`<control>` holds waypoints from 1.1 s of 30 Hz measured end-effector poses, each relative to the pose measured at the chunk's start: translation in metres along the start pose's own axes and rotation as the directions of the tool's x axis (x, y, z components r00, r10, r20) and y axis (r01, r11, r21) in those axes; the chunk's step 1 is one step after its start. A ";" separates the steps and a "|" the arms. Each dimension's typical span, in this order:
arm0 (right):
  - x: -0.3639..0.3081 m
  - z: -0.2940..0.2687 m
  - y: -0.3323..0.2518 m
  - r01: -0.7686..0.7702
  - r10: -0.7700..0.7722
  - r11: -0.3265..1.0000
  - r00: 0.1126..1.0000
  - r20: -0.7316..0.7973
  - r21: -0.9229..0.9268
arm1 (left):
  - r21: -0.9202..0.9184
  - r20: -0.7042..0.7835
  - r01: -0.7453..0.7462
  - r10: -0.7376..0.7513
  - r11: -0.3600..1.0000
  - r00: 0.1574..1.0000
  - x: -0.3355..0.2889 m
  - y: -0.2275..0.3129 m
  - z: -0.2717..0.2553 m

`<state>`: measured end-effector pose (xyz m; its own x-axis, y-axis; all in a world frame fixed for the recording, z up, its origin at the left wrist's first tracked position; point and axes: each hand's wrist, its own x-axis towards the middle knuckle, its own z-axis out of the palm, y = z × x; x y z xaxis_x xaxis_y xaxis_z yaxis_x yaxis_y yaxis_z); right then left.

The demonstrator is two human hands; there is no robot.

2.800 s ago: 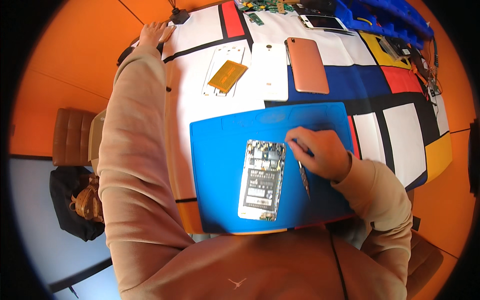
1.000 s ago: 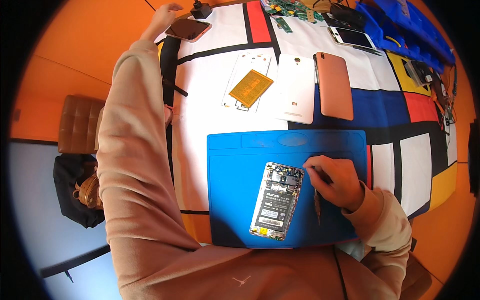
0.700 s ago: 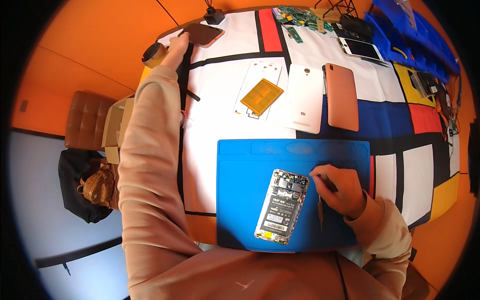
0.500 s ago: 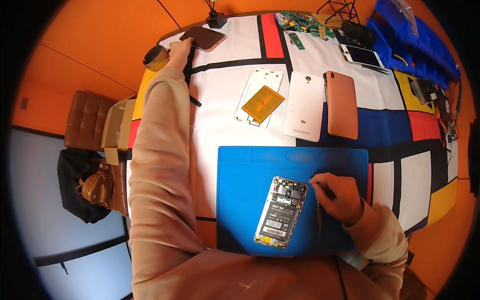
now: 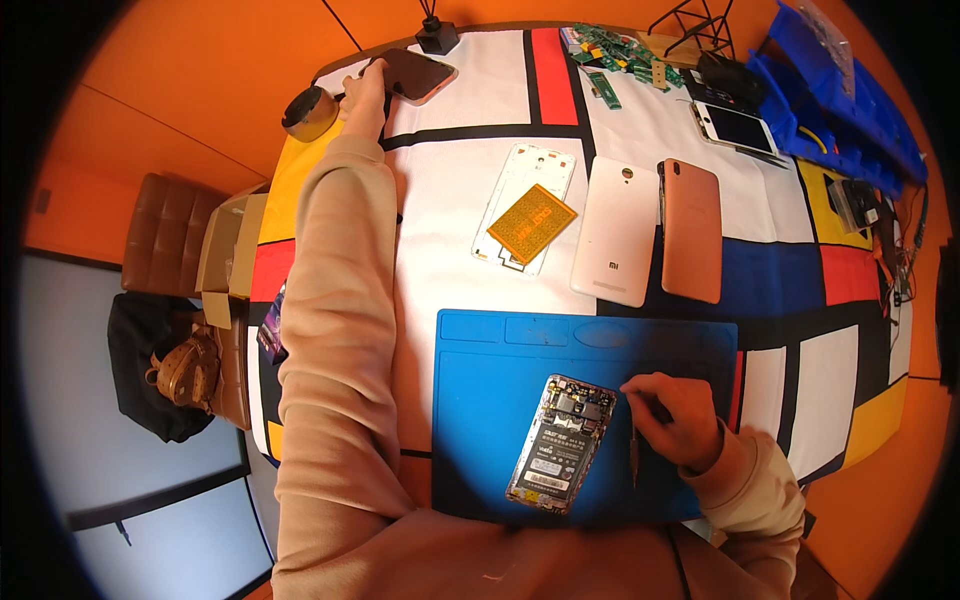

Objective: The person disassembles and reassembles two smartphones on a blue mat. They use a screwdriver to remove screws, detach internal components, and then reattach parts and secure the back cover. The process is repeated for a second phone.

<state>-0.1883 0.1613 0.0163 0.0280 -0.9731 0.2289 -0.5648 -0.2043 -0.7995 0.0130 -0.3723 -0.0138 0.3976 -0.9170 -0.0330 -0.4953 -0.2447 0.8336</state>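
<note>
At the far left of the table, my left hand point(image 5: 364, 98) reaches out with its fingers closed at the left edge of a dark-screened phone point(image 5: 422, 76). Nearer me, an opened phone point(image 5: 562, 445) lies on a blue work mat point(image 5: 480, 400), its battery and boards exposed. Beside its upper right corner, my right hand point(image 5: 683, 420) is closed in a pinch. A slim pointed tool point(image 5: 634, 462) shows below those fingers; its kind is unclear. Beyond the mat lie a white phone frame point(image 5: 530, 165) under an orange rectangular plate point(image 5: 533, 224), a white back cover point(image 5: 612, 225) and a rose-gold phone cover point(image 5: 691, 230).
A round dark container point(image 5: 311, 113) stands beside my left hand. Green circuit boards point(image 5: 625, 60), a white phone point(image 5: 736, 128) and blue bins point(image 5: 845, 110) crowd the far right. A black bottle point(image 5: 436, 37) stands at the back edge.
My left hand has moved slightly farther along the dark phone's edge. The whole view has shifted a little; the right hand keeps its pinch beside the opened phone.
</note>
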 end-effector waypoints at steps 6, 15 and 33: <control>0.001 -0.001 0.000 0.012 -0.012 1.000 1.000 0.004 0.010 | -0.042 0.072 -0.040 0.043 0.998 0.996 -0.007 -0.002 -0.003; 0.002 -0.003 -0.001 -0.033 0.032 0.999 0.999 0.028 0.035 | 0.069 0.146 -0.086 0.075 0.994 0.987 -0.013 0.004 0.009; 0.021 -0.107 -0.042 0.393 -0.400 0.915 0.849 -0.347 -0.093 | -0.060 0.193 -0.159 0.168 0.985 0.967 -0.007 -0.006 0.014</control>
<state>-0.2523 0.1612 0.1144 -0.0366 -0.7071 0.7062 -0.5826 -0.5590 -0.5900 0.0027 -0.3690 -0.0257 0.1521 -0.9884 0.0019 -0.5053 -0.0761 0.8596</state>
